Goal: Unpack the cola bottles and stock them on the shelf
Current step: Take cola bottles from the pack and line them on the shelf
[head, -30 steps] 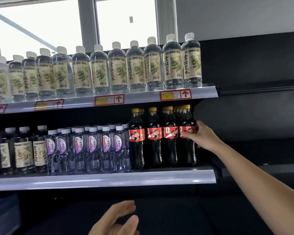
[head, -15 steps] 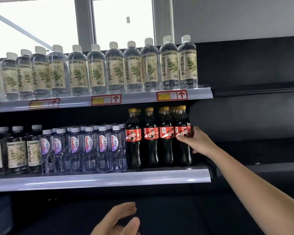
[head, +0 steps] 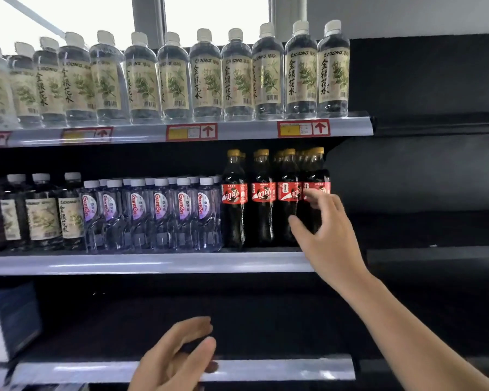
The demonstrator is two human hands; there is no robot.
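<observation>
Spread and holding nothing, the right hand [head: 326,235] hovered just off the rightmost dark plastic cola bottle with red label [head: 316,193] at the middle grey shelf's [head: 153,262] right end; the left hand [head: 178,359] hung relaxed below. A careless brush could topple that bottle off the open right edge.

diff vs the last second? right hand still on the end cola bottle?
The right hand let go of the rightmost cola bottle and drew back toward the camera, fingers now spread, only a fingertip near its red label. The cola row stayed put; the left hand remains low, holding nothing.
</observation>
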